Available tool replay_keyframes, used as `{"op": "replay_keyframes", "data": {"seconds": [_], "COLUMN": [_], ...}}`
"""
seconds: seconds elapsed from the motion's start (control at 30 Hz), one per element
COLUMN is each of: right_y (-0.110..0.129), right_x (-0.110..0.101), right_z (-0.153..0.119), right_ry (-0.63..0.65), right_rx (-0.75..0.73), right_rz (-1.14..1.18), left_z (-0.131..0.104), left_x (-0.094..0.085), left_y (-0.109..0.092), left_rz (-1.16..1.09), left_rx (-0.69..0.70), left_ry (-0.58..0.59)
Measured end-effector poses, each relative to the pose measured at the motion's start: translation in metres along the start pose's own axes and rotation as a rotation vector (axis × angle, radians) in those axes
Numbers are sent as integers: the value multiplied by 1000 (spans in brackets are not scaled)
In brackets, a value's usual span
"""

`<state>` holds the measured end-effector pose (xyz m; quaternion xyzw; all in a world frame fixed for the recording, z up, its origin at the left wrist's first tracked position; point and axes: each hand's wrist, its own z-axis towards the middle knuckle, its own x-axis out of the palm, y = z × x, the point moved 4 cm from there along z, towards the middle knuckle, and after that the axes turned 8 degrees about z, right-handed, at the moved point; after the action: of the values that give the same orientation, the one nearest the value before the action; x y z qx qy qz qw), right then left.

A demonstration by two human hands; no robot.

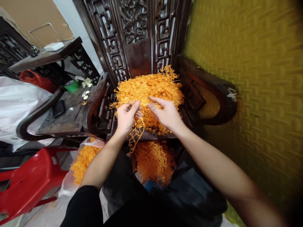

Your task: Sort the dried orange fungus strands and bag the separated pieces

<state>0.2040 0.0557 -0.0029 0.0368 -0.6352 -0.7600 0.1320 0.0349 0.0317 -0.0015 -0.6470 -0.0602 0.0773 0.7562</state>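
Observation:
A big heap of orange plastic pieces (151, 85), tangled and branching, covers the seat of a carved dark wooden chair. My left hand (126, 116) is closed over the front left of the heap, thumb and forefinger pinched together. From it hangs an orange branched stem (137, 134), thin and net-like. Just to the right, my right hand (165, 113) hovers over the heap with thumb and forefinger apart and nothing visible between them; its other fingers are partly hidden. Between my knees, below the seat edge, is another mass of orange branched stems (153, 160).
A clear bag of orange pieces (85, 160) stands left of my knee, beside a red plastic stool (30, 179). On the left wooden seat lie a dark phone-like object (59, 108), a green container (71, 86) and white flower-like pieces (85, 94). A curved armrest (220, 116) juts out at right.

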Motion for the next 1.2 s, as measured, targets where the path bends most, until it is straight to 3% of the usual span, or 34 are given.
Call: {"op": "replay_keyframes", "data": {"seconds": [0.17, 0.23, 0.33, 0.37, 0.43, 0.53, 0.6, 0.7, 0.77, 0.87, 0.93, 1.0, 1.07, 1.2], "right_y": [5, 10, 20, 23, 26, 23, 20, 20, 15, -1, -11, -17, -20, -19], "right_x": [23, 30, 34, 33, 24, -3, -23, -49, -56, -46, -35, -25, -17, -6], "right_z": [-14, -22, -34, -36, -33, -20, -12, -6, -3, -4, -8, -13, -17, -15], "right_ry": [-38, -64, -61, -53, -47, -134, -229, -348, -292, 28, 217, 300, 300, 155], "right_rx": [-190, -252, -345, -366, -346, -146, -40, -42, -26, 142, 244, 284, 268, 25], "right_rz": [-210, -230, -254, -255, -223, -27, 97, 134, 116, 17, -92, -201, -335, -659], "left_z": [-1, 11, 32, 38, 43, 32, 19, 4, -2, -7, -10, -12, -14, -17], "left_x": [11, 0, -29, -37, -42, -27, -12, 4, 8, 13, 16, 20, 23, 27], "left_y": [2, 3, 4, 4, 2, 2, 6, 16, 23, 30, 33, 36, 38, 32], "left_rz": [-15, -64, -156, -165, -117, 47, 135, 183, 221, 331, 453, 596, 719, 841], "left_rx": [14, -1, -98, -121, -108, -92, -162, -365, -471, -510, -475, -425, -370, -270], "left_ry": [-43, -181, -438, -458, -373, -93, 128, 447, 639, 862, 928, 909, 847, 815]}}
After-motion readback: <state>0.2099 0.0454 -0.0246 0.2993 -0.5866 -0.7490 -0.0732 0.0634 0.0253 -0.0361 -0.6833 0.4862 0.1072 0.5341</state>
